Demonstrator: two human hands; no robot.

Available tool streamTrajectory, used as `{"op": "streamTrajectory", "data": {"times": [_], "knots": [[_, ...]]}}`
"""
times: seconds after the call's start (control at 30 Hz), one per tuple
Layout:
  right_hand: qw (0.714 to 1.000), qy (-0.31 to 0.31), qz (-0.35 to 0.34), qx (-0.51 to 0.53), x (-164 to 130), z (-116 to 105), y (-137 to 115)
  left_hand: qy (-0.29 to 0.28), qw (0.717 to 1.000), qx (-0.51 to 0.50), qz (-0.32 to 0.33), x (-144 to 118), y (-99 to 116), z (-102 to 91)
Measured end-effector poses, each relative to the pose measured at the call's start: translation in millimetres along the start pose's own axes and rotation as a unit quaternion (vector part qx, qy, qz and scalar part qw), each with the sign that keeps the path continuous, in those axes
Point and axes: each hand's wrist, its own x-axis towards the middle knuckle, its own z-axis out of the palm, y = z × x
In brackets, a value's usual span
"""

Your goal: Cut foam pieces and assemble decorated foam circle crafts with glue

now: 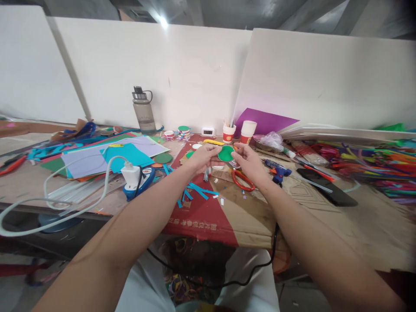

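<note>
So, left hand [204, 158] and right hand [248, 159] pinch glossy green disc [225, 153] by opposite edges, probably leaves face clear; blue plastic glue gun [280, 173] handy at disc's four o'clock.

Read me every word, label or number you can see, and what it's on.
"图片仅供参考": upside down on the red-printed cardboard; the characters after it are too blurred.
Paper cups: marks on the red bands, too small to read.
Small white box: dark display, unreadable.
Water bottle: faint markings, unreadable.
Blue power strip: round label, too blurred.
</note>
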Motion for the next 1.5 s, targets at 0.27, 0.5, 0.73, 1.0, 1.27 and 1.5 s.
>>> {"op": "streamTrajectory", "data": {"times": [0.27,0.5,0.73,1.0,1.27,1.5], "knots": [[0.997,-0.018,-0.032,-0.064,-1,1,-3,-0.008,1.0,-0.024,-0.011,-1,-1,6.7],[0.986,-0.109,-0.065,-0.109,1,-9,-7,-0.105,0.99,-0.019,-0.092,-1,5,-1.1],[0.983,-0.117,-0.091,-0.108,0,-8,-3,-0.132,0.987,-0.053,-0.08,2,-1,-4.0],[0.973,-0.013,-0.133,-0.189,-2,-10,-1,-0.08,0.981,-0.175,-0.018,-1,3,5.4],[0.947,-0.019,-0.181,-0.266,-10,-3,-11,-0.042,0.984,-0.167,0.04,-3,0,11.7],[0.948,-0.029,-0.178,-0.263,-11,2,-12,-0.001,0.985,-0.169,0.029,-1,-7,16.2]]}}
